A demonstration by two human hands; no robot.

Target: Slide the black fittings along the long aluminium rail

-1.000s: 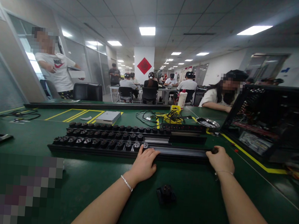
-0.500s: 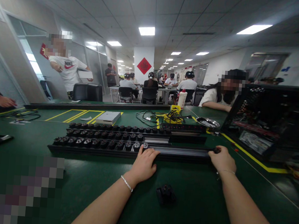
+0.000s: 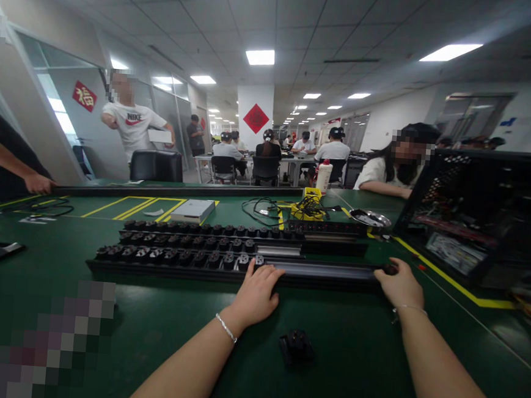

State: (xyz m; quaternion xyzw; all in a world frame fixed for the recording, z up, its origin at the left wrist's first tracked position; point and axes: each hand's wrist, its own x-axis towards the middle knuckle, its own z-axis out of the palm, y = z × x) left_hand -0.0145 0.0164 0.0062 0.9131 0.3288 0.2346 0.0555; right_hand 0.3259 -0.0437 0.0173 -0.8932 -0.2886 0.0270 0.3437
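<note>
right hand [image 3: 403,288] has slid outward, gripping a dark, seemingly rounded piece [image 3: 389,269]

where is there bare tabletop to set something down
Bare green tabletop shows in front of the nearest rail, left of the left forearm, and around the loose black piece, towards the right forearm. Behind that rail it's crowded: more rails, tangled cables, a metal dish. The open computer case stands at right. Lower left is blurred.

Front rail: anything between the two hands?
Head view: only a bare stretch of the front rail lies between the left hand and right hand.
</note>
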